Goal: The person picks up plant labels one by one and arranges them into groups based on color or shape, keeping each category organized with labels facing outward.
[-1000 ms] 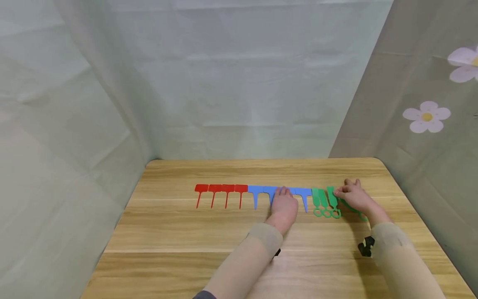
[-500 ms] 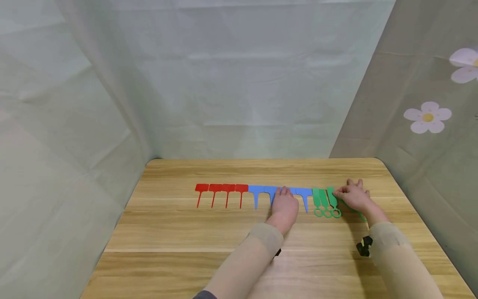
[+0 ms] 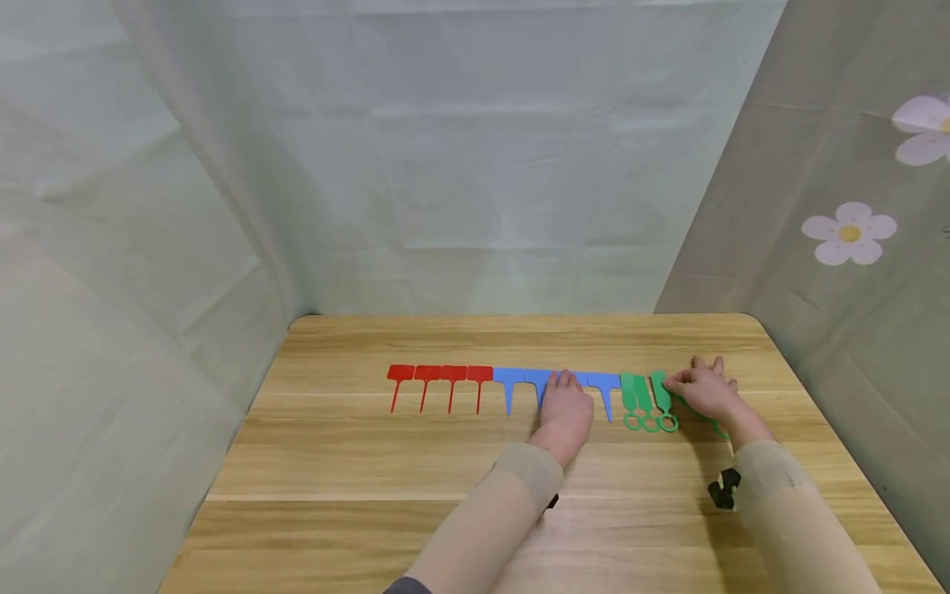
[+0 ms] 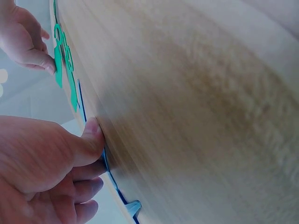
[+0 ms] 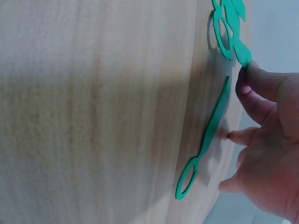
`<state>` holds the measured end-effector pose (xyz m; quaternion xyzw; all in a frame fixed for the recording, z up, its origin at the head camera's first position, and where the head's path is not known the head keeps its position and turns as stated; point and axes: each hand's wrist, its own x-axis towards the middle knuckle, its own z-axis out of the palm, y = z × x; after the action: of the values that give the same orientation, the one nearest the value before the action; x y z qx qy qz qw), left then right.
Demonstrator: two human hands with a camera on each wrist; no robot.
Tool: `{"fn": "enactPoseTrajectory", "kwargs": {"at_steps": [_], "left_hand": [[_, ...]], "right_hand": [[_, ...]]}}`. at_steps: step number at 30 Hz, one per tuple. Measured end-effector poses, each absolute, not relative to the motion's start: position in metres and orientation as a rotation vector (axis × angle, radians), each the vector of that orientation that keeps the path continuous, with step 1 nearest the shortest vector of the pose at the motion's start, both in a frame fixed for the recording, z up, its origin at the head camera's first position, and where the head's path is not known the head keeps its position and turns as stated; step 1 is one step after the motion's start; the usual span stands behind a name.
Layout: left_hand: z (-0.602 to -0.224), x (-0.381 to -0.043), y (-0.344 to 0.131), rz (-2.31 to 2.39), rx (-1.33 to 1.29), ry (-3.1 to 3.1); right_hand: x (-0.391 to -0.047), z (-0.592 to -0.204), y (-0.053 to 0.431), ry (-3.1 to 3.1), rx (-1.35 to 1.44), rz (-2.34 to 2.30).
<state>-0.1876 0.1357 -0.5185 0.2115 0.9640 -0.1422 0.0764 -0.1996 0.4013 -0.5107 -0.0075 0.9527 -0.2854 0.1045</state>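
Flat plastic plant tags lie in a row across the table. My left hand [image 3: 567, 408] rests on the blue T-shaped tags [image 3: 508, 376], its fingers pointing forward and covering part of them. In the left wrist view its thumb touches near the edge of a blue tag [image 4: 119, 193]. My right hand [image 3: 708, 392] pinches the flat end of a green ring-ended tag [image 5: 241, 52] between thumb and forefinger, other fingers spread. That tag stands slightly apart from two green tags [image 3: 637, 396] beside the blue ones. Another green tag [image 5: 213, 123] lies slanted beneath the right hand.
Several red T-shaped tags [image 3: 453, 374] continue the row on the left, stems toward me. The wood table [image 3: 334, 462] has pale cloth [image 3: 475, 206] behind it and at its sides. Flowers [image 3: 849, 233] are printed on the right cloth.
Almost nothing differs. The right hand's free fingers have spread slightly; the pinched green tag and the left hand stay in about the same place.
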Motion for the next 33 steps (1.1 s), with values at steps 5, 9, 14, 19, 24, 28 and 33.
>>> {"fn": "enactPoseTrajectory", "kwargs": {"at_steps": [5, 9, 14, 19, 24, 28, 33], "left_hand": [[-0.518, -0.188, 0.136, -0.44, 0.644, 2.889], [-0.517, -0.188, 0.137, -0.445, 0.647, 2.885], [-0.517, -0.187, 0.137, -0.451, 0.649, 2.88], [-0.517, -0.187, 0.136, -0.463, 0.653, 2.879], [-0.518, -0.187, 0.135, -0.448, 0.66, 2.883], [-0.519, -0.188, 0.135, -0.443, 0.658, 2.88], [-0.52, -0.189, 0.135, -0.44, 0.657, 2.88]], "right_hand": [[-0.199, -0.511, 0.402, 2.802, -0.008, -0.847], [-0.2, -0.511, 0.403, 2.802, 0.004, -0.847], [-0.198, -0.511, 0.402, 2.823, 0.01, -0.82], [-0.198, -0.511, 0.402, 2.851, 0.004, -0.785], [-0.196, -0.509, 0.404, 2.87, 0.011, -0.788], [-0.193, -0.506, 0.407, 2.896, -0.003, -0.785], [-0.193, -0.501, 0.414, 2.957, -0.064, -0.749]]}}
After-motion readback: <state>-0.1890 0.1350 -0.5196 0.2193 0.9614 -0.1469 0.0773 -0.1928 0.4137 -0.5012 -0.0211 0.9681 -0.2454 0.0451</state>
